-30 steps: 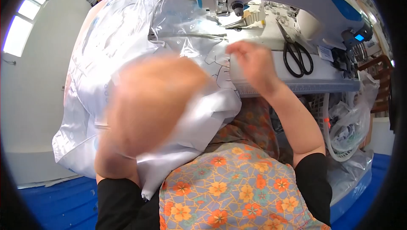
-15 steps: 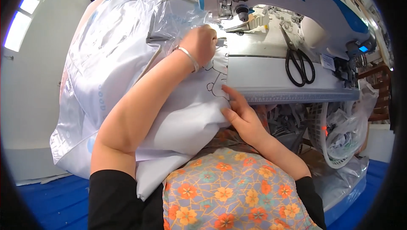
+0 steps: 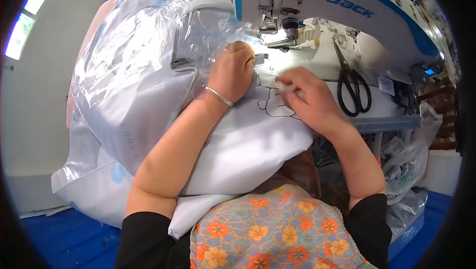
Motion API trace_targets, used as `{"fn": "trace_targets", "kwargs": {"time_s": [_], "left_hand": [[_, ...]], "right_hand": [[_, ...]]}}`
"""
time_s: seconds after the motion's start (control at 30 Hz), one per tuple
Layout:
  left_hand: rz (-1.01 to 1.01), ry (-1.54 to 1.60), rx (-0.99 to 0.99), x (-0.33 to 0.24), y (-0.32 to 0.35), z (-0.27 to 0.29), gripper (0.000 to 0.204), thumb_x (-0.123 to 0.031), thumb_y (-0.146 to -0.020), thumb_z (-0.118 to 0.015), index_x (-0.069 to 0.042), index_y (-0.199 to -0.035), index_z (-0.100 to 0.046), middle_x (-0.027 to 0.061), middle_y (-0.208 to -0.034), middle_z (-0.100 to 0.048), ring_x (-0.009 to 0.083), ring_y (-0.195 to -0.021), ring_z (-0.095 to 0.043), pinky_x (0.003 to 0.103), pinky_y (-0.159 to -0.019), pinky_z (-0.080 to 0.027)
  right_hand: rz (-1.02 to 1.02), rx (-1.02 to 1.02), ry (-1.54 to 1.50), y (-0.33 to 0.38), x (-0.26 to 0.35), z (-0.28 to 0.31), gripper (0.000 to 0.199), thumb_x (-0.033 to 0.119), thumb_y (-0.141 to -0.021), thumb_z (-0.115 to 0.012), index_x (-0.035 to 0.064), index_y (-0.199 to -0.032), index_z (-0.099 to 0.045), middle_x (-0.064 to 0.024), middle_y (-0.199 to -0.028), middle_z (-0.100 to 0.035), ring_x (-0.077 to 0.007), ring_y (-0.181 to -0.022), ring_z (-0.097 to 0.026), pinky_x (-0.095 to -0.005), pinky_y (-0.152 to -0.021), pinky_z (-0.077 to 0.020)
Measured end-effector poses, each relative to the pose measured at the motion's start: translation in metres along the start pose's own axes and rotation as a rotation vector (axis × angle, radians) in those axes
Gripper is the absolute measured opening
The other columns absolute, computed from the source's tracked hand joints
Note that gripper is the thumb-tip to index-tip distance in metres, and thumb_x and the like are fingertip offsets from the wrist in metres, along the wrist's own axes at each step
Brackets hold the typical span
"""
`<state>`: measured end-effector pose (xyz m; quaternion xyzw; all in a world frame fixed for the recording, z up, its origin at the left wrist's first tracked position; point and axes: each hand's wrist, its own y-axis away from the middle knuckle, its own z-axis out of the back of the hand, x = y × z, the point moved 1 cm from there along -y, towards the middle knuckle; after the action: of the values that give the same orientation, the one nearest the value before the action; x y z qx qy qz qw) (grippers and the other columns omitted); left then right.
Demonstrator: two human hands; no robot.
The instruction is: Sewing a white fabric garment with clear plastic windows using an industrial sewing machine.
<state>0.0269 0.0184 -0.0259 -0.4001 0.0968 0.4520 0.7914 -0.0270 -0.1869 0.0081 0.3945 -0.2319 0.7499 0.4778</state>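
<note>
A large white cloth [image 3: 238,155] is spread below the head of a sewing machine [image 3: 317,1], its loose folds draped over the person's lap and its right part, marked with a thin black line drawing, laid on the worktop [image 3: 325,65]. Its upper left area is overlaid by crinkled clear plastic film [image 3: 134,36], and a grey trim [image 3: 182,65] is bent into a corner beside the left wrist. The cloth is pressed near the needle area by the left hand [image 3: 233,73], whose fingers are curled closely in; a small grey tab [image 3: 262,58] is seen just beside its knuckles. Over the line drawing, the right hand [image 3: 315,101] is held with thumb and fingertips drawn narrow around something whitish; because of blur, it cannot be told whether a pinch of cloth or a separate scrap is held. The step in hand is judged to be the arranging of the cloth's edge by the machine, and for the next move a steady left hand and a flat, unpuckered edge seem to be called for. Farther right, black-handled scissors [image 3: 354,90] are laid on the worktop, points away from the person, and a flowered apron [image 3: 267,234] is worn below.
</note>
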Motion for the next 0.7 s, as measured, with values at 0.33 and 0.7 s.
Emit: {"fn": "trace_targets", "kwargs": {"time_s": [0.33,0.7], "left_hand": [[-0.050,-0.165,0.311,-0.021,0.005,0.017,0.008,-0.003,-0.084,-0.058,-0.001,-0.089,-0.063,0.0178,-0.099,-0.067,0.0382,-0.093,-0.063,0.046,-0.080,-0.051],[-0.137,-0.127,0.175,-0.027,0.017,0.019,0.015,-0.001,-0.075,-0.058,0.000,-0.090,-0.059,0.0208,-0.091,-0.064,0.0420,-0.085,-0.062,0.050,-0.073,-0.051]], "right_hand": [[0.437,-0.279,0.389,-0.007,-0.016,-0.037,0.034,-0.001,-0.087,-0.060,-0.0011,-0.122,-0.061,-0.0209,-0.130,-0.058,-0.0381,-0.124,-0.055,-0.0435,-0.105,-0.0454],[0.365,-0.342,0.500,-0.010,-0.017,-0.038,0.040,0.005,-0.086,-0.060,-0.0010,-0.125,-0.056,-0.0221,-0.134,-0.055,-0.0385,-0.131,-0.048,-0.0487,-0.113,-0.0351]]}}
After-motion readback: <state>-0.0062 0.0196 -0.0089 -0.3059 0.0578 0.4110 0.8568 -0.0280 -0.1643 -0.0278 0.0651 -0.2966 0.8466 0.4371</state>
